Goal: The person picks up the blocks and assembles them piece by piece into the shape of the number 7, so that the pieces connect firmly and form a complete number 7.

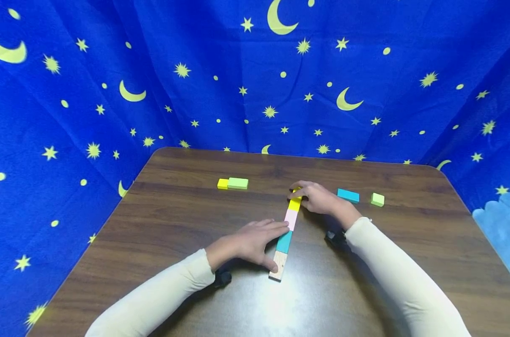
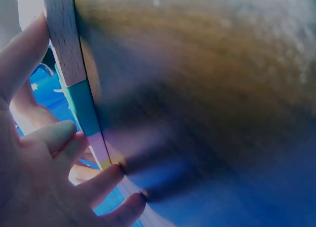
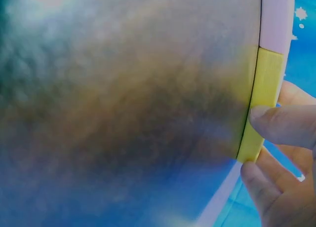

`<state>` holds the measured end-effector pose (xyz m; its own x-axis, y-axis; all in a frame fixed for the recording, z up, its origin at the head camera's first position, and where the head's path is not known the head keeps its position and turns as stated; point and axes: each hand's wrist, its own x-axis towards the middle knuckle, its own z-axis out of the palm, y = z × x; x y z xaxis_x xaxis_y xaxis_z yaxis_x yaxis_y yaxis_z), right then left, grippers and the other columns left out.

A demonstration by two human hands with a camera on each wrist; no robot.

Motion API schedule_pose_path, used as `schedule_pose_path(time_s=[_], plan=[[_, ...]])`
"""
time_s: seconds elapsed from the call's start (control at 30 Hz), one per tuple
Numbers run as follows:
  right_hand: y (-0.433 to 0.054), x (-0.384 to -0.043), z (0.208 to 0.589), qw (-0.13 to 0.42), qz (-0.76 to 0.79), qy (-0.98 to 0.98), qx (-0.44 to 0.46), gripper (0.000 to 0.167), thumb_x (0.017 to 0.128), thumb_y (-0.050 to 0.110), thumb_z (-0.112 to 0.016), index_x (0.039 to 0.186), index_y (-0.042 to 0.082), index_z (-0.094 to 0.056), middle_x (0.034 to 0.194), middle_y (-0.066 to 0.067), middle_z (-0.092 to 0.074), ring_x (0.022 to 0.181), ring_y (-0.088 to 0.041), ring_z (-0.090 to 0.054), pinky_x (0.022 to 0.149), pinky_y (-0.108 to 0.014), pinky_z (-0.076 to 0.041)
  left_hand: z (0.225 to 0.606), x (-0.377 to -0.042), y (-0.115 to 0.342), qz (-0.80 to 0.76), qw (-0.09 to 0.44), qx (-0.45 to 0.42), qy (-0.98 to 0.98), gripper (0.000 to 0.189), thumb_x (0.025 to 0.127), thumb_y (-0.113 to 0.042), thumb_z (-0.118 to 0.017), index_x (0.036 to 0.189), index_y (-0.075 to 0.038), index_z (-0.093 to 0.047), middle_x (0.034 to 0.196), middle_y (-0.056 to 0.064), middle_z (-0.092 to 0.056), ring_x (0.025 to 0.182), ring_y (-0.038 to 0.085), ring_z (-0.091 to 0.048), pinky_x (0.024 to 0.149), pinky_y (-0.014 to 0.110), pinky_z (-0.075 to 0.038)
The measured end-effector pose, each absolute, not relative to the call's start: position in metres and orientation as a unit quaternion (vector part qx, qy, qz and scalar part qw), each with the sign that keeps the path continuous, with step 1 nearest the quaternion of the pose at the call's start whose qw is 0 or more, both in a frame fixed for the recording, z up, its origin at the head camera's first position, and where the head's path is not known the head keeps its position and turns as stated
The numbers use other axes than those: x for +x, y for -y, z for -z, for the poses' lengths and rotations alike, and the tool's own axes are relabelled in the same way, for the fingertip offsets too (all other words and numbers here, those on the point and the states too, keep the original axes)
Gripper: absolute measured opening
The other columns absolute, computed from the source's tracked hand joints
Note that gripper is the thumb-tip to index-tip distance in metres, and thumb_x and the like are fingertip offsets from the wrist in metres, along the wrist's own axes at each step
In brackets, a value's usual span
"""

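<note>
My right hand (image 1: 320,199) pinches the yellow block (image 1: 295,204), thumb on its right side and fingers about its far end. My left hand (image 1: 255,241) lies spread, its thumb touching the plain wooden block (image 1: 280,262) and its forefinger reaching to the row where the teal block (image 1: 284,242) meets the pink block (image 1: 291,219).

These 4 blocks lie flat, end to end and touching, in 1 straight row: plain wood nearest me, then teal, pink and yellow. The row runs up the middle of the desk (image 1: 175,210), leaning a little right towards its far edge.

Beyond my right hand, towards the far right corner, lie a blue block (image 1: 348,195) and, just beside it but apart, a short light green block (image 1: 377,200). Left of the row, nearer the far edge, a short yellow block (image 1: 223,184) touches the left end of a long light green block (image 1: 238,183).

I wear cream sleeves (image 1: 166,290), and a black device (image 1: 222,279) shows under my left wrist. Behind the far edge hangs a blue curtain (image 1: 221,47) with yellow moons and stars.
</note>
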<state>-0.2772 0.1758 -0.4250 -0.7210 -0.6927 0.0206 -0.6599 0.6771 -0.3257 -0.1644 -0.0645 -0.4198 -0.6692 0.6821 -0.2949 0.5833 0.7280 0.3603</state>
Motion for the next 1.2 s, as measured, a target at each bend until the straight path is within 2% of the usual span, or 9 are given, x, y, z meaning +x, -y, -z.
schedule_pose_path(time_s=[0.2, 0.5, 0.73, 0.97, 1.2], plan=[[-0.170, -0.278, 0.422, 0.035, 0.154, -0.908, -0.389, 0.041, 0.089, -0.007, -0.062, 0.123, 0.013, -0.071, 0.138, -0.018, -0.059, 0.126, -0.039, -0.058, 0.104, -0.053, -0.050, 0.417, -0.164, 0.069, -0.106, 0.192, 0.347, -0.912, 0.099, 0.077, -0.060, -0.075, 0.158, -0.027, -0.028, 0.166, -0.012, -0.021, 0.152, 0.022, -0.026, 0.120, 0.053, -0.030], [-0.166, -0.279, 0.419, 0.049, 0.142, -0.910, -0.386, 0.044, 0.088, -0.006, -0.062, 0.125, 0.016, -0.070, 0.142, -0.016, -0.057, 0.132, -0.039, -0.053, 0.107, -0.053, -0.047, 0.415, -0.164, 0.073, -0.109, 0.192, 0.351, -0.910, 0.100, 0.077, -0.061, -0.074, 0.158, -0.025, -0.027, 0.167, -0.010, -0.019, 0.153, 0.026, -0.025, 0.120, 0.054, -0.029], [-0.170, -0.277, 0.420, 0.044, 0.143, -0.909, -0.388, 0.043, 0.087, -0.005, -0.064, 0.125, 0.015, -0.071, 0.140, -0.017, -0.058, 0.131, -0.040, -0.054, 0.107, -0.054, -0.047, 0.414, -0.167, 0.069, -0.087, 0.193, 0.365, -0.907, 0.104, 0.077, -0.064, -0.073, 0.159, -0.024, -0.024, 0.167, -0.009, -0.019, 0.151, 0.022, -0.027, 0.118, 0.050, -0.033], [-0.175, -0.275, 0.424, 0.041, 0.140, -0.912, -0.382, 0.043, 0.087, -0.004, -0.066, 0.125, 0.016, -0.070, 0.142, -0.016, -0.057, 0.131, -0.039, -0.053, 0.107, -0.053, -0.047, 0.418, -0.168, 0.066, -0.088, 0.198, 0.364, -0.906, 0.102, 0.077, -0.065, -0.073, 0.158, -0.027, -0.025, 0.168, -0.012, -0.014, 0.153, 0.024, -0.024, 0.119, 0.050, -0.031], [-0.176, -0.274, 0.426, 0.038, 0.133, -0.915, -0.379, 0.042, 0.087, -0.004, -0.065, 0.124, 0.016, -0.071, 0.141, -0.016, -0.057, 0.132, -0.038, -0.053, 0.109, -0.054, -0.045, 0.420, -0.169, 0.064, -0.085, 0.197, 0.367, -0.905, 0.103, 0.075, -0.066, -0.073, 0.158, -0.028, -0.025, 0.167, -0.014, -0.016, 0.152, 0.022, -0.026, 0.118, 0.050, -0.033]])
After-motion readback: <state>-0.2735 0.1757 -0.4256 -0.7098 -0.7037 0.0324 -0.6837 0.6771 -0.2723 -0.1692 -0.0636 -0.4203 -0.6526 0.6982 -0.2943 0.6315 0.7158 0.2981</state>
